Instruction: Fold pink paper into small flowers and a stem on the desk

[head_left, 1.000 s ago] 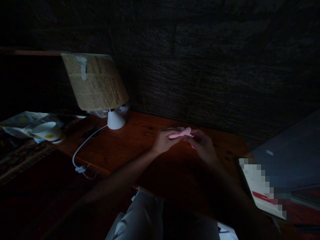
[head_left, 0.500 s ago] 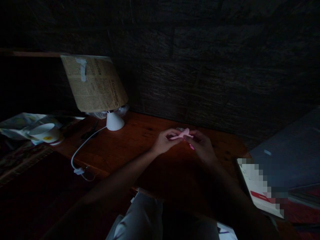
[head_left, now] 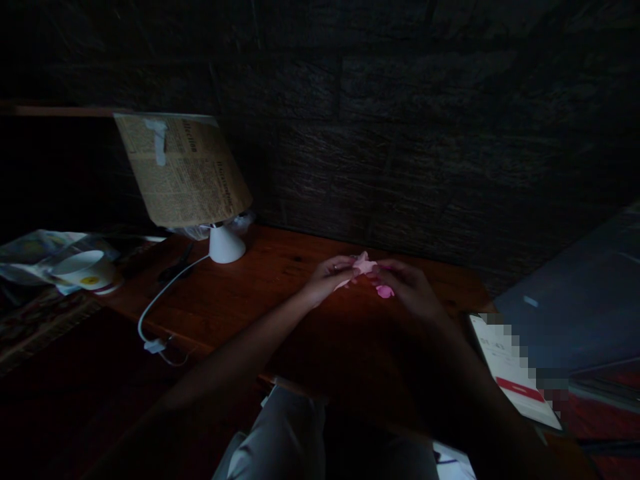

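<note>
Over the wooden table, a pale pink star-shaped piece (head_left: 365,265) sits between my two hands; what it is made of I cannot tell. My left hand (head_left: 327,279) pinches it from the left, with another strip of pale pink showing under the fingers. From the right, my right hand (head_left: 411,288) has its fingers closed at the star's edge. Just below those fingers shows a brighter pink lump (head_left: 385,291); whether it hangs from the hand or lies on the table is unclear. A small clear object behind the star is mostly hidden.
A white-based lamp with a newsprint shade (head_left: 187,170) stands left on the table (head_left: 270,293), its white cord (head_left: 150,300) running over the edge. A paper cup (head_left: 87,270) is farther left. A lit tablet-like screen (head_left: 505,367) lies right. A dark brick wall (head_left: 320,147) rises behind.
The pale pink piece has turned from nearly edge-on to show its star outline. The brighter pink lump is more exposed below my right hand. The view has swung slightly right.
</note>
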`<state>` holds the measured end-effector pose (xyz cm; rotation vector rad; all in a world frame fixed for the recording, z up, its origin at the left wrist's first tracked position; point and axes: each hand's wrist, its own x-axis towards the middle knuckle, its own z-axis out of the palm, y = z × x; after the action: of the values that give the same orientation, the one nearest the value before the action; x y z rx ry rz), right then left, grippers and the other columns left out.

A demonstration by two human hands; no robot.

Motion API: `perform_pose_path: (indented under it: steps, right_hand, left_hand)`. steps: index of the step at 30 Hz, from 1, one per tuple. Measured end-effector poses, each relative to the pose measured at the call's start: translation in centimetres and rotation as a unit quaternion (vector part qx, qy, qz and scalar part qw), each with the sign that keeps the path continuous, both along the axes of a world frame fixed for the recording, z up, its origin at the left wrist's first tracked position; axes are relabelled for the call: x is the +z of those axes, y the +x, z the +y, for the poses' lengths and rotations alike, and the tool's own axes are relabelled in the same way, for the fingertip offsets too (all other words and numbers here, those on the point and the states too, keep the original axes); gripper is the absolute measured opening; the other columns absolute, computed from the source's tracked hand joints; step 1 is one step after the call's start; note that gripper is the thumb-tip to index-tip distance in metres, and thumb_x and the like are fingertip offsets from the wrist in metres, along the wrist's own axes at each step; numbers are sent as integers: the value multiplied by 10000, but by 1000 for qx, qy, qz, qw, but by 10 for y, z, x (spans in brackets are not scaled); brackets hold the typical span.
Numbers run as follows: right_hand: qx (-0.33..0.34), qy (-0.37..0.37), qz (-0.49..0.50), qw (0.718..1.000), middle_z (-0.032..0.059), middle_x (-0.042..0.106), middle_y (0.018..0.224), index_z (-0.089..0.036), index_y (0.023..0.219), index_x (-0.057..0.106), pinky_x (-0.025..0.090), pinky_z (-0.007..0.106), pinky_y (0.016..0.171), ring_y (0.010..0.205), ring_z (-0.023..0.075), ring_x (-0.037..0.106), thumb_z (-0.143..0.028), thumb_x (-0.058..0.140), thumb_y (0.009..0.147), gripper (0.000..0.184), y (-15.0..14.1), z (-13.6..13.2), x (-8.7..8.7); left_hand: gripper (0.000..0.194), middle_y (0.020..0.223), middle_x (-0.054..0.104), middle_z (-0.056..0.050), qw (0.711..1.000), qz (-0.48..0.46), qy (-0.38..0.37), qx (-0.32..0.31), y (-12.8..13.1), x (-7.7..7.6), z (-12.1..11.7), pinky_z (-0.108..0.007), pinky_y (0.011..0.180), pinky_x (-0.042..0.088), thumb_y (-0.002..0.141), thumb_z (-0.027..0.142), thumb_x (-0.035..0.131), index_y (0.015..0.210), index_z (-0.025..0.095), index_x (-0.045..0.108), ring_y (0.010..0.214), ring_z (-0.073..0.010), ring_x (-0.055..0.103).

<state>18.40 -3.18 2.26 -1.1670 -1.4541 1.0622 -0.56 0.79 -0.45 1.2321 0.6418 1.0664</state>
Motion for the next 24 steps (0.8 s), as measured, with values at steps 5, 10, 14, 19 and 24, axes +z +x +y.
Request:
perform_pose_path:
  steps: [5, 10, 14, 19, 24]
  right_hand:
    - [8, 15, -9, 1000, 43, 739, 891, -230, 933, 731, 518, 333, 685, 764, 199, 669, -514, 724, 743, 342, -6, -3, 3]
    - [1, 32, -6, 999, 30, 714, 805, -226, 885, 719, 520, 318, 649, 716, 184, 655, -500, 720, 751, 305, -10, -4, 5]
    - [11, 70, -14, 997, 63, 712, 1010, -226, 866, 720, 527, 311, 614, 717, 169, 642, -487, 711, 769, 280, -9, -3, 2]
    - [-2, 102, -6, 995, 73, 665, 1144, -230, 832, 715, 506, 264, 546, 767, 167, 638, -470, 713, 775, 247, -12, -4, 1]
    - [-41, 67, -11, 997, 52, 707, 878, -223, 1024, 702, 461, 251, 486, 602, 141, 598, -516, 662, 806, 368, -10, -4, 3]
  left_hand:
    - [400, 823, 712, -29, 1000, 16, -1, 12, 0, 2, -1, -197, 519, 371, 647, 388, 816, 933, 147, 673, 599, -79, 584]
    - [378, 776, 690, -12, 1000, 21, 20, 2, -1, 1, -2, -204, 548, 379, 659, 368, 806, 929, 144, 665, 613, -80, 569]
    - [371, 734, 674, -1, 999, 21, 30, 13, -1, -1, -2, -202, 543, 377, 643, 352, 815, 905, 145, 653, 607, -84, 564]
    - [367, 724, 669, 0, 999, 23, 43, 24, -1, 2, -4, -201, 554, 379, 641, 358, 820, 890, 141, 660, 609, -81, 558]
    - [425, 663, 656, -6, 1000, 17, -13, 11, -1, 5, -2, -190, 486, 325, 683, 461, 781, 934, 131, 686, 542, -74, 535]
